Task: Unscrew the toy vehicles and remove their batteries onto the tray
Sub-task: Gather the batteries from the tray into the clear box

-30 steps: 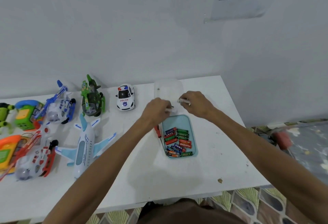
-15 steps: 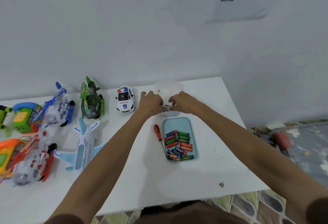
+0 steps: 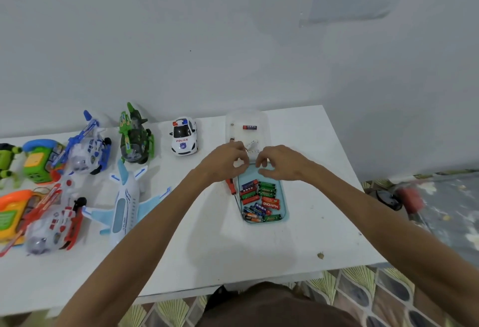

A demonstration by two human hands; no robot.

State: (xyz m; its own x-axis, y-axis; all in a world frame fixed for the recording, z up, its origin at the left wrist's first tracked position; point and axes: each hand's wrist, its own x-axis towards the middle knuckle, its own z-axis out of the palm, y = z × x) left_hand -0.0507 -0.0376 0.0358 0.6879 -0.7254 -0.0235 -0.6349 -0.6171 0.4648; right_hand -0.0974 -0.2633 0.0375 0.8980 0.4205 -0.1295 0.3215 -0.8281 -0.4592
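The white tabletop (image 3: 202,236) stands against a pale wall and carries everything you are working with. Both your bare arms reach across it. Your left hand (image 3: 225,163) and right hand (image 3: 281,164) hover side by side above the far end of the tray, close but not touching.

One white and light-blue toy airplane (image 3: 124,197) lies left of your left arm. There are three toy helicopters. The red and white helicopter (image 3: 51,220) is nearest you. The blue and white helicopter (image 3: 88,148) and the green camouflage helicopter (image 3: 136,140) stand at the back. One white police car (image 3: 183,136) stands to the right of them. Three more toys in green and orange sit at the left edge, partly cut off.

The one light-blue rectangular tray (image 3: 282,197) lies below your hands. It holds a jumbled heap of red, green, blue and orange batteries (image 3: 267,189), more than ten, too piled to count exactly. Just beyond it sits one clear plastic container (image 3: 256,119) with a single red battery (image 3: 249,127) inside. One red-handled screwdriver (image 3: 230,186) lies against the tray's left side, partly under your left wrist.

Your left grip has thumb and forefinger curled tip to tip, and I cannot tell whether anything is pinched there. Your right grip is loose, with the fingers hanging apart from the thumb and nothing visible in them.
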